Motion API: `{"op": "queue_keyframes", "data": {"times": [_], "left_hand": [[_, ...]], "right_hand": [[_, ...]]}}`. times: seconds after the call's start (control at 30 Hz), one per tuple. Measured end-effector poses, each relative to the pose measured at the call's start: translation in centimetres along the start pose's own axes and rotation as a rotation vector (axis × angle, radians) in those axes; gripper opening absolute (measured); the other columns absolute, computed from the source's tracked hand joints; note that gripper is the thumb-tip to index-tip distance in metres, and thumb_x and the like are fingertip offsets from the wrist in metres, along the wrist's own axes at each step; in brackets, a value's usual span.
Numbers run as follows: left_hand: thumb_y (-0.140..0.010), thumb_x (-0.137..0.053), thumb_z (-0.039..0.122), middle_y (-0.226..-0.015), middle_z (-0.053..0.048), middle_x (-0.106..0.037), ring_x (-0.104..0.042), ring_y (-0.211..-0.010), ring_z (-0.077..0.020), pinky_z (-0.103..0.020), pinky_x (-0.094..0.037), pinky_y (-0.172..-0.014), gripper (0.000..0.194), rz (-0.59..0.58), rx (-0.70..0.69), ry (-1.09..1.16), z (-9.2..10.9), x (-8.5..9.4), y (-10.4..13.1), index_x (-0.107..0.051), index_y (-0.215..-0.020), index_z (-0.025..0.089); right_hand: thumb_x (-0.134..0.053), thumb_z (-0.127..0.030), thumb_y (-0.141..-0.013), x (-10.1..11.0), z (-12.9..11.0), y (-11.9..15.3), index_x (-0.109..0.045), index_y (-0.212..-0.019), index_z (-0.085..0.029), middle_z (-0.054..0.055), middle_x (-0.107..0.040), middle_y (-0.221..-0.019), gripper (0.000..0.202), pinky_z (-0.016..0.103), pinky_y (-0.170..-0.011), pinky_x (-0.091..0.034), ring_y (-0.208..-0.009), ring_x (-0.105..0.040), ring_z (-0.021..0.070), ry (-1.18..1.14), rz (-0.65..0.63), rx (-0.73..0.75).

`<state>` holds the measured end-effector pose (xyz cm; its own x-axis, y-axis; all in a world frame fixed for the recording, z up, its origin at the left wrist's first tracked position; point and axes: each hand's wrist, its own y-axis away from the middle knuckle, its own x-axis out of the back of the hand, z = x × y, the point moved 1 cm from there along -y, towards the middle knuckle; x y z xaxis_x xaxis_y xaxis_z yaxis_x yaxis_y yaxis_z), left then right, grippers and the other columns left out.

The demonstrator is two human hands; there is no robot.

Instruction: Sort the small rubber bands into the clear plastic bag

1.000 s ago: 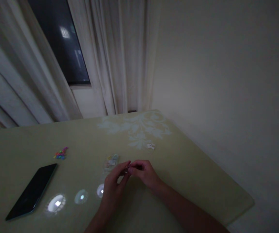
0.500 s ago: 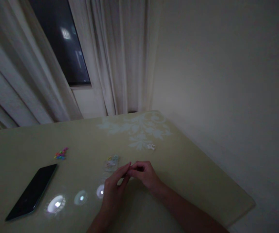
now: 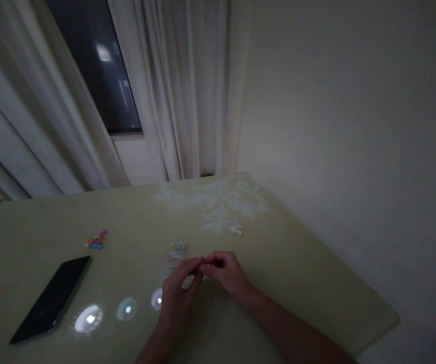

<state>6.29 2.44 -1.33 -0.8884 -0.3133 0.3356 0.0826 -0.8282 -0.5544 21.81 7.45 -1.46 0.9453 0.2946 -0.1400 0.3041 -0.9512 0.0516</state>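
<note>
My left hand [image 3: 180,290] and my right hand [image 3: 227,273] meet fingertip to fingertip over the table's near middle. Both are closed in a pinch, and whatever lies between the fingertips is too small and hidden to name. Just beyond my left hand lies a small clear packet [image 3: 172,258] with yellowish and pale rings at its far end. Farther off to the right is a small white item [image 3: 236,229].
A dark tablet or phone [image 3: 51,299] lies at the left of the pale green table [image 3: 301,283]. Behind it sits a small pile of colourful pieces [image 3: 95,240]. Curtains [image 3: 187,91] hang past the far edge, and a wall borders the right side.
The fingertips of my left hand have shifted slightly down against those of my right hand. Everything else looks the same.
</note>
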Motion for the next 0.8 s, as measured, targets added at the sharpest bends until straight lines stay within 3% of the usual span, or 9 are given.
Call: {"op": "queue_keyframes", "data": {"times": [0.13, 0.3, 0.4, 0.53, 0.8], "left_hand": [[-0.096, -0.068, 0.033, -0.104, -0.006, -0.081, -0.078, -0.087, -0.0197, -0.030, -0.064, -0.080, 0.018, 0.050, 0.011, -0.063, -0.5, 1.2, -0.9, -0.079, -0.108, 0.026], [-0.093, -0.068, 0.051, -0.107, -0.007, -0.081, -0.077, -0.088, -0.0240, -0.028, -0.060, -0.059, 0.043, 0.181, 0.256, -0.169, -2.5, 4.2, -2.5, -0.069, -0.126, 0.024], [-0.092, -0.065, 0.055, -0.106, -0.007, -0.082, -0.076, -0.097, -0.0271, -0.037, -0.061, -0.079, 0.037, 0.150, 0.227, -0.277, -4.0, 4.9, -3.0, -0.075, -0.111, 0.024], [-0.092, -0.062, 0.055, -0.103, -0.007, -0.083, -0.074, -0.103, -0.0306, -0.049, -0.051, -0.100, 0.035, 0.084, 0.204, -0.400, -5.2, 4.5, -3.0, -0.080, -0.102, 0.027], [-0.088, -0.060, 0.046, -0.107, -0.007, -0.083, -0.072, -0.110, -0.0326, -0.056, -0.037, -0.112, 0.030, -0.009, 0.282, -0.509, -5.3, 4.4, -3.0, -0.082, -0.101, 0.030]], "right_hand": [[-0.089, -0.045, -0.070, 0.5, -0.5, -0.4, -0.077, -0.084, -0.017, -0.006, -0.050, -0.060, 0.034, 0.025, -0.058, -0.033, -0.058, -0.044, 0.0105, 0.040, 0.050, 0.046], [-0.079, -0.045, -0.080, 3.0, -2.0, -1.6, -0.076, -0.088, -0.018, -0.004, -0.049, -0.065, 0.029, 0.025, -0.057, -0.034, -0.059, -0.045, 0.0121, 0.206, 0.178, 0.205], [-0.074, -0.044, -0.082, 4.8, -2.5, -2.4, -0.075, -0.088, -0.018, -0.004, -0.049, -0.065, 0.026, 0.026, -0.056, -0.035, -0.059, -0.045, 0.0129, 0.326, 0.272, 0.314], [-0.070, -0.043, -0.084, 6.4, -2.4, -3.1, -0.074, -0.088, -0.018, -0.003, -0.052, -0.066, 0.026, 0.026, -0.058, -0.038, -0.059, -0.047, 0.0137, 0.397, 0.340, 0.371], [-0.066, -0.047, -0.088, 8.0, -2.1, -4.0, -0.073, -0.088, -0.017, -0.001, -0.057, -0.066, 0.031, 0.026, -0.057, -0.042, -0.060, -0.052, 0.0151, 0.434, 0.422, 0.398]]}}
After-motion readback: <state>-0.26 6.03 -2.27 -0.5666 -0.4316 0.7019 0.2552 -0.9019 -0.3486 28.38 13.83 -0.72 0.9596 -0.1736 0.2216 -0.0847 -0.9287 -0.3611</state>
